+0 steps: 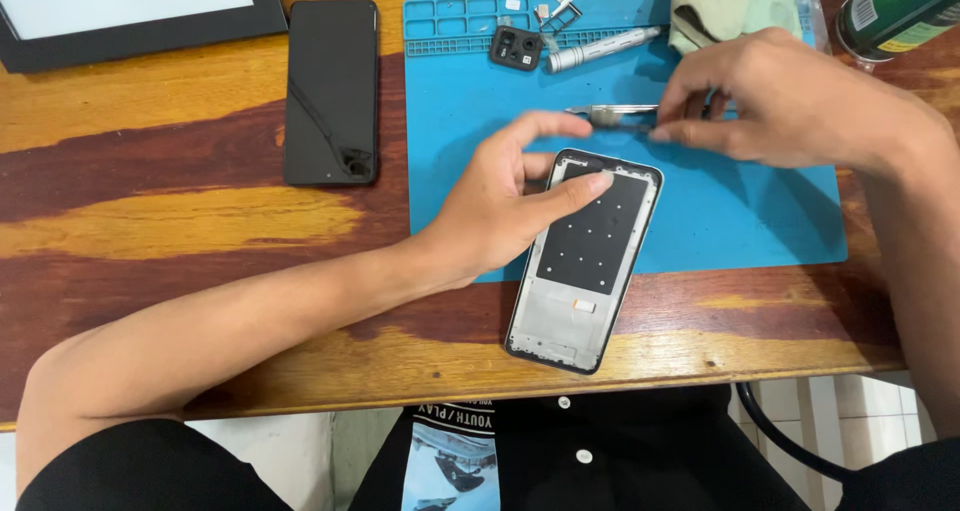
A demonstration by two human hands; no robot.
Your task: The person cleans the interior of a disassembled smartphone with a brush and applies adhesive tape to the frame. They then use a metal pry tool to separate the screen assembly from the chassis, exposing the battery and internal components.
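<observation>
Head view, left hand (500, 206) steadying phone frame (585, 261), right hand (790, 96) pinching tweezers (610, 111) (blue mat (740, 211))

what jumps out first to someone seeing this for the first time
An opened phone frame lies at the blue mat's front edge, steadied by the left hand. Just above it, the right hand pinches tweezers. A black phone back lies to the left on the wooden table.

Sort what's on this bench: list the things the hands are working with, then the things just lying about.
In hand:
left hand steadying the opened phone frame
right hand holding tweezers
blue mat beneath

Lying about:
black back cover
camera bezel
silver pen-shaped tool
green cloth
green can
black-framed panel
</observation>
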